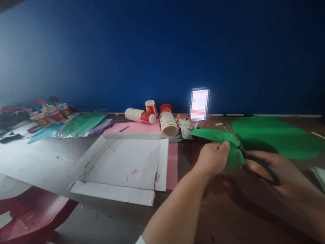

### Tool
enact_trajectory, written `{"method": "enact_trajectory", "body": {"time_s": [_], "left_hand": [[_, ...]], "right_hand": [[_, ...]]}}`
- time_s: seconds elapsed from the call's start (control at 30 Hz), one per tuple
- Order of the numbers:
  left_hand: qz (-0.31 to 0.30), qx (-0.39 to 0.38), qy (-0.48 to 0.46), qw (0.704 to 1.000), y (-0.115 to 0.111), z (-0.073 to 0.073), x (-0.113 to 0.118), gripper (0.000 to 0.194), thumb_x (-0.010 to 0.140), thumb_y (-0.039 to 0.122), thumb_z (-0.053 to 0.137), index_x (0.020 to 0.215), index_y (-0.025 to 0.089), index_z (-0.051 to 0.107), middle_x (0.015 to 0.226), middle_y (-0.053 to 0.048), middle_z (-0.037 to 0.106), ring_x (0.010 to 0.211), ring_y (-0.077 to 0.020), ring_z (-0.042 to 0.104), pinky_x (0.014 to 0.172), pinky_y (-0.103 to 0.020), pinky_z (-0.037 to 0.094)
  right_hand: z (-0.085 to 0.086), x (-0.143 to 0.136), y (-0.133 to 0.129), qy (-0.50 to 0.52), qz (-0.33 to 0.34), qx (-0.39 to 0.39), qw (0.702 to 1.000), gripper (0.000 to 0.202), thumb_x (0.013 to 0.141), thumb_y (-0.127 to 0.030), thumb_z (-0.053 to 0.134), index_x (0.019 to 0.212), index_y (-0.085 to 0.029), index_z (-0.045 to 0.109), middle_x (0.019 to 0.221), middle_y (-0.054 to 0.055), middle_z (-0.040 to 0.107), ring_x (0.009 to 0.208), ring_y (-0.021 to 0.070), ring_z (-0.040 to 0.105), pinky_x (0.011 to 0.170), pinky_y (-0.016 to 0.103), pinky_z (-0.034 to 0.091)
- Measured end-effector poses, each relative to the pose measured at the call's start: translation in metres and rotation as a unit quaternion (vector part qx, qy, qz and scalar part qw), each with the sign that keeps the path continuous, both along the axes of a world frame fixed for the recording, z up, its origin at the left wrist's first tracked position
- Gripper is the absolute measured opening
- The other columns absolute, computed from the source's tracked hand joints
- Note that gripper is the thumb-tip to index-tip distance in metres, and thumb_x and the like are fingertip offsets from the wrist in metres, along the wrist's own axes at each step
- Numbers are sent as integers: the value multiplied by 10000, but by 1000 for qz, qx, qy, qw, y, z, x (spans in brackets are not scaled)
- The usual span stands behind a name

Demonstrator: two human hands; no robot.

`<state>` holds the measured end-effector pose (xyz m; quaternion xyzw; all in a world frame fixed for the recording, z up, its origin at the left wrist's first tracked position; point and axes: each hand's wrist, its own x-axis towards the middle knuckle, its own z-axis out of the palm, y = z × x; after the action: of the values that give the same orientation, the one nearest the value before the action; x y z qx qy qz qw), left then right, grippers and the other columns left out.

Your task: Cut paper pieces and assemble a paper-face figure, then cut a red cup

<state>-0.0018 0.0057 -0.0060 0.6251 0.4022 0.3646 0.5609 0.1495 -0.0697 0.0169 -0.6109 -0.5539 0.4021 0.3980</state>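
Note:
My left hand (213,157) pinches a piece of green paper (233,160) above the brown table. In my right hand (268,164) is a pair of scissors (258,164) with dark handles, my fingers around the loops. The scissor blades point up and away, against the right side of the green paper. Blur hides exactly how far apart the blades are. Just behind and to the right, a larger green sheet (272,135) with a rounded outline lies on the table.
Left of my hands, a shallow white cardboard box lid (120,162) rests partly on pink paper (171,164). Stacked paper cups (168,123) lie near the blue wall (141,42), beside a blurred bright screen (200,104). A red plastic chair (29,219) stands lower left.

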Motion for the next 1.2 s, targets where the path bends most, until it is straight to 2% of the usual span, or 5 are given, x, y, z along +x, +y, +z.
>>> {"method": "enact_trajectory", "body": {"time_s": [0.7,0.83,0.97,1.07,1.2], "left_hand": [[-14,-3,40,999,-4,5,-6,528,865,612,478,649,155,629,574,-51,572,650,-185,548,657,-291,438],[178,82,94,976,0,16,-22,559,818,707,485,670,183,614,633,-64,594,685,-201,557,695,-318,431],[310,231,65,920,4,26,-32,352,863,511,575,986,191,653,1060,-106,662,1068,-239,556,969,-366,393],[259,289,67,919,4,27,-31,302,836,384,645,1089,219,658,1246,-91,623,1218,-248,493,1087,-403,302],[140,208,59,966,4,20,-26,203,832,371,643,957,225,707,1027,-51,712,1018,-222,603,973,-369,408]], "right_hand": [[8,-8,-4,-14,-38,11,999,391,707,-512,739,931,-192,761,732,47,724,715,272,653,586,288,504],[10,-7,-6,-57,-39,48,996,417,748,-494,713,1011,-171,743,803,66,724,784,280,640,637,289,487],[5,-4,-2,-44,-12,26,999,428,740,-507,715,1000,-169,757,828,70,735,773,282,643,640,297,488],[2,-2,2,-57,22,39,997,398,740,-478,725,980,-164,771,895,78,751,834,307,654,706,318,499],[-2,0,3,-75,50,41,995,388,787,-434,691,1056,-162,757,976,94,759,920,339,661,754,339,512]]}}
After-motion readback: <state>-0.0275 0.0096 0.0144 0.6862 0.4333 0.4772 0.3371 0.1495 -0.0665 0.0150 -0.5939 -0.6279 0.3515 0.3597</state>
